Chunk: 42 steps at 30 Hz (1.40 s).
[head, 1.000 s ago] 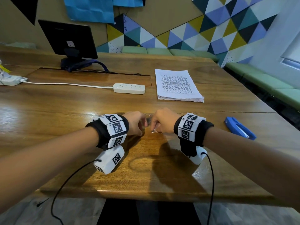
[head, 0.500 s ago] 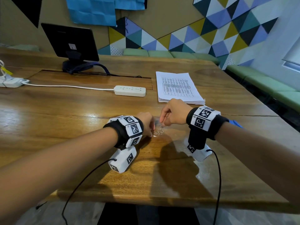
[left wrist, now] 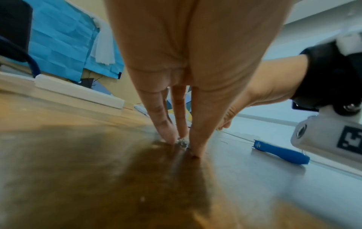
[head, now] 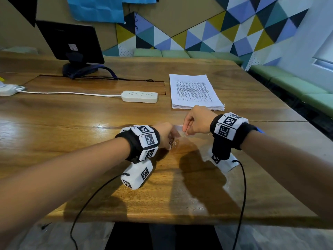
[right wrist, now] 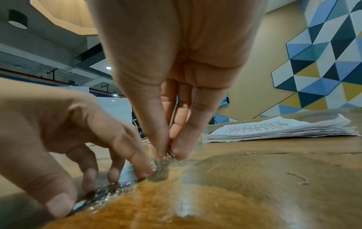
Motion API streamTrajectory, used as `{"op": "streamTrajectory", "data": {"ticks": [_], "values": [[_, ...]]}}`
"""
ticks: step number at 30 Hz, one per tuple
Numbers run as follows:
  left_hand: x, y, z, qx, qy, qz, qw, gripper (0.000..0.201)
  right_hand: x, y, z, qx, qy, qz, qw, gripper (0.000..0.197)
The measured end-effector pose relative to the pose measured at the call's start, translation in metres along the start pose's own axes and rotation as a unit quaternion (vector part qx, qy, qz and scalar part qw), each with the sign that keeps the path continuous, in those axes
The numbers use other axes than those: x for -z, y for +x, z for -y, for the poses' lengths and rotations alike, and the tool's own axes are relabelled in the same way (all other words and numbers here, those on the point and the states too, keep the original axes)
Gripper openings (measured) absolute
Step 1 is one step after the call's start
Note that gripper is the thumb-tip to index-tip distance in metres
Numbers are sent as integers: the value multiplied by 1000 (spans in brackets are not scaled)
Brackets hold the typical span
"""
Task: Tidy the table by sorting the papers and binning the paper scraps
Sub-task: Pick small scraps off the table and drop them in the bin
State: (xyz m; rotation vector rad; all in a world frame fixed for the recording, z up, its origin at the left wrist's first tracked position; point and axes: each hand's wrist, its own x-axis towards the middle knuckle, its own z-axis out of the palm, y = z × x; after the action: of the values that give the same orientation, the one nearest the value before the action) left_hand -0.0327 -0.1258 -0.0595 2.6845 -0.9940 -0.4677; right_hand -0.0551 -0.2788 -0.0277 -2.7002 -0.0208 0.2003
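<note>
Coloured triangles cover the wall behind a long wooden table (head: 54, 127). At the middle of the head frame both hands meet over small shiny metal bits (right wrist: 109, 192), likely staples, lying on the wood. The left hand (head: 164, 135) has its fingertips (right wrist: 58, 204) pressed down around these bits, fingers bent, gathering them. The right hand (head: 197, 120), just beside it and a little higher in the frame, pinches a few of the bits (right wrist: 166, 156) between thumb and fingers. A neat stack of printed papers (head: 194, 91) lies just beyond the right hand, centre right. A white power strip (head: 139, 96) sits left of the stack, a dark monitor (head: 72, 40) at upper left. A blue stapler (left wrist: 282, 152) lies near the right wrist.
</note>
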Motion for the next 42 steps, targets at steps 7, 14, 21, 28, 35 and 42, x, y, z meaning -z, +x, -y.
{"op": "streamTrajectory", "data": {"ticks": [7,14,21,28,35,42], "values": [[8,-7,5,-34,79,2,996,30,-2,-4,-5,0,5,4,1000,13],[12,-14,14,36,33,-7,999,31,-6,-4,-4,2,16,8,1000,12],[3,-6,5,58,-24,-8,998,31,-7,-2,2,8,13,16,1000,15],[2,-7,0,49,3,-41,998,50,-4,-2,-1,4,4,11,1000,11],[1,-12,-1,11,38,-35,999,38,-8,1,-1,7,2,19,1000,10],[-7,-8,-5,5,67,-40,997,29,-9,1,0,13,-5,17,1000,13]]}}
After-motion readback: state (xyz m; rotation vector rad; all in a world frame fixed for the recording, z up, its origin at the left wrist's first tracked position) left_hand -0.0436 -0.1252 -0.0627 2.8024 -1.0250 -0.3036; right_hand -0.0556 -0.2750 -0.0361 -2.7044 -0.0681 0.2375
